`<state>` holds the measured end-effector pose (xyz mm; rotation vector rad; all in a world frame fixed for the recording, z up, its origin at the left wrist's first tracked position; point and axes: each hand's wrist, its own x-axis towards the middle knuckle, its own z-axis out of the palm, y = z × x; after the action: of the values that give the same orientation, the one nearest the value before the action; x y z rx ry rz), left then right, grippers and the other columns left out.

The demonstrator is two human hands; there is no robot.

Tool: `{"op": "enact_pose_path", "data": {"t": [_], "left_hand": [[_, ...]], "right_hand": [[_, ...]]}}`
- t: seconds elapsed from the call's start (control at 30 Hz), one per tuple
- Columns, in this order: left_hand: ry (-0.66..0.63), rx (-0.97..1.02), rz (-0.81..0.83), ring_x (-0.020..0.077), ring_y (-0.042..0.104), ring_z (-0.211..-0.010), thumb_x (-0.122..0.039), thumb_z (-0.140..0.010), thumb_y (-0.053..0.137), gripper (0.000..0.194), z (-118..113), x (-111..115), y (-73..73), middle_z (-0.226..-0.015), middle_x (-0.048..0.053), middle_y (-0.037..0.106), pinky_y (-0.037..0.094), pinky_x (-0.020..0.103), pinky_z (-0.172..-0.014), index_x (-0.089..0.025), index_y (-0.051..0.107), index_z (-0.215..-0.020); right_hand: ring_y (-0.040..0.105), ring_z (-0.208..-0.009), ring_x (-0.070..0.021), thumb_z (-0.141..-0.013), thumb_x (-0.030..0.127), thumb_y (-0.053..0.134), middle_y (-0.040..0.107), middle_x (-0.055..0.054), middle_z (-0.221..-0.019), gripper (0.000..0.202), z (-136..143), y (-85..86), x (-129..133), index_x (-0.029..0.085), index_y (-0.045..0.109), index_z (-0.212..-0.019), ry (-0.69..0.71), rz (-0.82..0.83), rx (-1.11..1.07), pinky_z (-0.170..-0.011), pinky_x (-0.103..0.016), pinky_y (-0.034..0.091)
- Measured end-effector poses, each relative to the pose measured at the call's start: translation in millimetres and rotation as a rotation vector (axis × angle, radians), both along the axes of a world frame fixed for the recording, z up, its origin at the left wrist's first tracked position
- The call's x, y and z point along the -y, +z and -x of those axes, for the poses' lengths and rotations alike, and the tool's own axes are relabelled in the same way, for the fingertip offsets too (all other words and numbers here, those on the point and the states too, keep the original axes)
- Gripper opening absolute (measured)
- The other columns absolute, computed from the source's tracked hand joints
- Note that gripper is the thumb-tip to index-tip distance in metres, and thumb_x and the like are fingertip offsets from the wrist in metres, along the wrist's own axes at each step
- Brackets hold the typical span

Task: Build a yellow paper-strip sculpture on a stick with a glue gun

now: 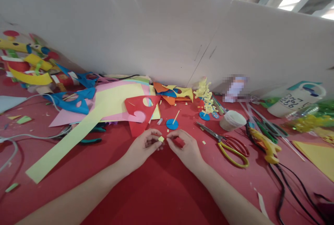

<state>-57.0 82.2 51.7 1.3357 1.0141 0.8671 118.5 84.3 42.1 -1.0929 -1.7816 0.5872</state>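
Note:
A small piece of yellow paper [161, 139] is pinched between the thumb and fingers of my left hand [146, 143]. Close beside it on the right, my right hand [186, 146] has its fingers bent and its thumb and fingertips near each other; whether anything tiny sits between them is too small to make out. Just beyond both hands lies a blue paper disc [172, 124] with a thin wooden stick [176, 117] on it. A cut red paper sheet [141, 111] with holes rests behind my left hand.
Scissors [221, 141] with red and yellow handles lie to the right, near a white cup [232, 120] and a yellow glue gun [266, 145] with a black cord. Yellow paper [112, 103] and blue scraps [73, 101] spread on the left. Colourful paper models [31, 61] stand far left.

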Motion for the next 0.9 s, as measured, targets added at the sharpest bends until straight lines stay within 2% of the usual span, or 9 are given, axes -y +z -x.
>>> {"op": "enact_pose_path", "data": {"t": [0.07, 0.4, 0.9], "left_hand": [[-0.008, -0.003, -0.006, 0.0145, 0.062, -0.075, -0.026, -0.079, 0.056, 0.017, 0.4, 0.1, -1.2, -0.082, 0.000, 0.062, 0.049, 0.031, -0.075, -0.019, 0.050, -0.092], [-0.035, 0.007, -0.005, 0.0142, 0.062, -0.075, -0.027, -0.078, 0.057, 0.017, -0.5, 0.3, -1.0, -0.083, 0.001, 0.062, 0.049, 0.031, -0.073, -0.018, 0.053, -0.092], [-0.045, 0.032, 0.044, 0.0124, 0.062, -0.069, -0.024, -0.075, 0.061, 0.016, -1.0, 0.6, 2.6, -0.076, 0.000, 0.064, 0.049, 0.028, -0.069, -0.016, 0.057, -0.088]], "right_hand": [[0.059, -0.071, -0.0135, -0.076, 0.015, 0.057, 0.062, -0.001, -0.076, 0.007, 0.4, -1.1, 0.1, 0.020, 0.060, -0.079, 0.020, -0.002, 0.003, -0.069, -0.026, 0.049], [0.058, -0.071, -0.0135, -0.075, 0.011, 0.055, 0.061, -0.001, -0.074, 0.010, 2.1, -0.4, 1.8, 0.020, 0.059, -0.078, 0.071, -0.080, 0.054, -0.068, -0.026, 0.049], [0.056, -0.064, -0.0128, -0.071, 0.008, 0.053, 0.059, 0.000, -0.068, 0.012, 4.1, 3.1, 4.3, 0.020, 0.055, -0.074, 0.068, -0.163, 0.078, -0.062, -0.024, 0.048]]}}
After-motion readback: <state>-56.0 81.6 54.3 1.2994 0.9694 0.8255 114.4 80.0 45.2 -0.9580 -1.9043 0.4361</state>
